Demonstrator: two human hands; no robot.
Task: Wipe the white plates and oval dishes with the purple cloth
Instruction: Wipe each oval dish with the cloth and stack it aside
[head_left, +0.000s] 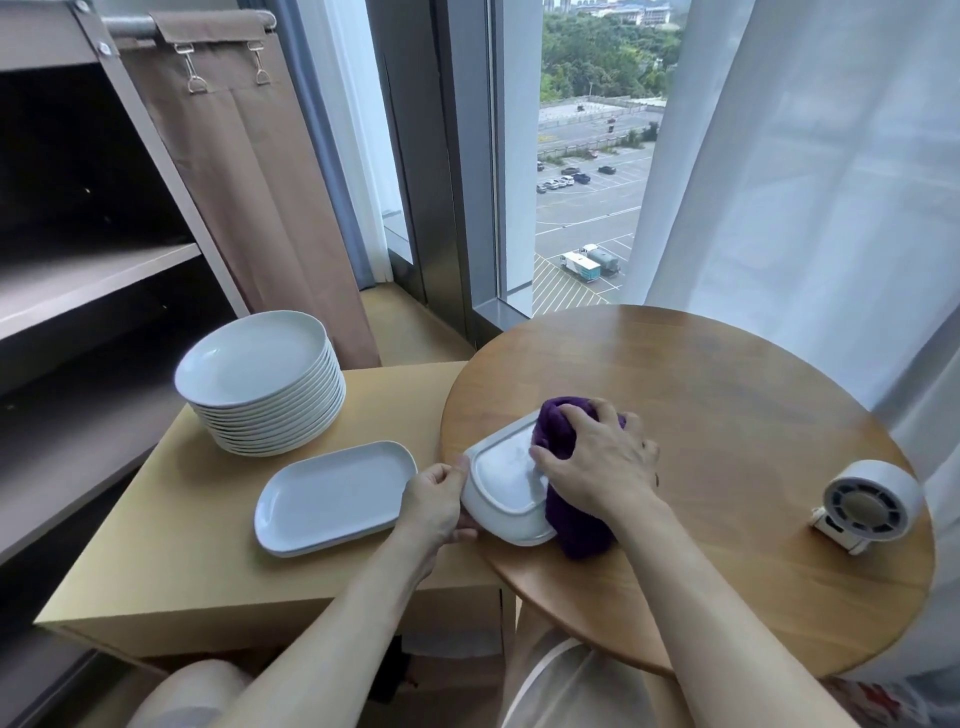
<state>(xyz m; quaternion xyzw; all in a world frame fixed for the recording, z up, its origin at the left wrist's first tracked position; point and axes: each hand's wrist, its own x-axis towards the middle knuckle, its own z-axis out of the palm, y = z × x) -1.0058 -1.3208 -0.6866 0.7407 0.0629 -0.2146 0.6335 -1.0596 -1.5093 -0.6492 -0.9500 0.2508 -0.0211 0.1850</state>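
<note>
A white oval dish (501, 480) lies upside down and tilted at the left edge of the round wooden table (727, 415). My left hand (434, 501) grips its left rim. My right hand (597, 462) holds the bunched purple cloth (574, 525) against the dish's underside. To the left, on a low pale wooden stand (171, 545), another white oval dish (332, 496) rests face up on a second one. Behind it stands a tall stack of round white plates (265, 384).
A small white fan (865, 506) sits at the right edge of the round table. A dark shelf unit (93, 280) with a brown curtain stands at the left. A window and sheer curtains are behind the table.
</note>
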